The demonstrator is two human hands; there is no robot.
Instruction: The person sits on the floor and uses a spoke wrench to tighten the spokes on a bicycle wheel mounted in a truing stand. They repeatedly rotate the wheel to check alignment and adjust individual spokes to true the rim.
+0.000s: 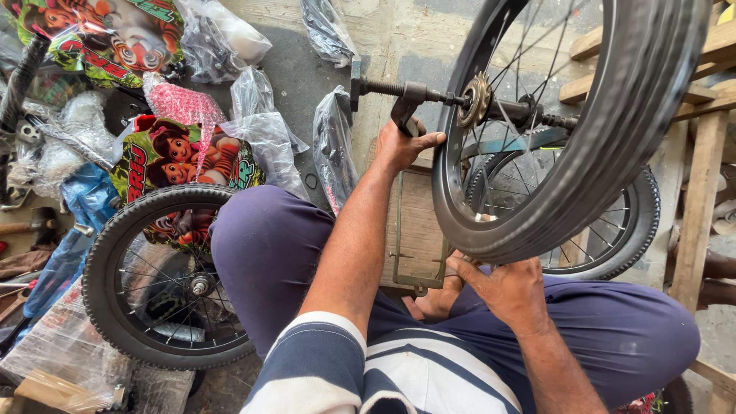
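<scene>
your left hand [404, 144] is wrapping its fingers around a dark wrench [406, 103] on the axle [429, 94] of the raised bicycle wheel [583, 123], just beside the small sprocket [476, 100]. your right hand [502, 287] is pressing against the bottom of that wheel's tyre, fingers spread along the rubber. the wheel is standing upright above your lap, over a second wheel [613, 222] behind it. a third wheel [165, 280] is lying on the floor beside your left knee, among plastic-wrapped parts [261, 123].

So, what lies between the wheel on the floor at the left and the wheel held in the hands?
In the head view, the person's purple-trousered left leg and left forearm lie between them.
</scene>
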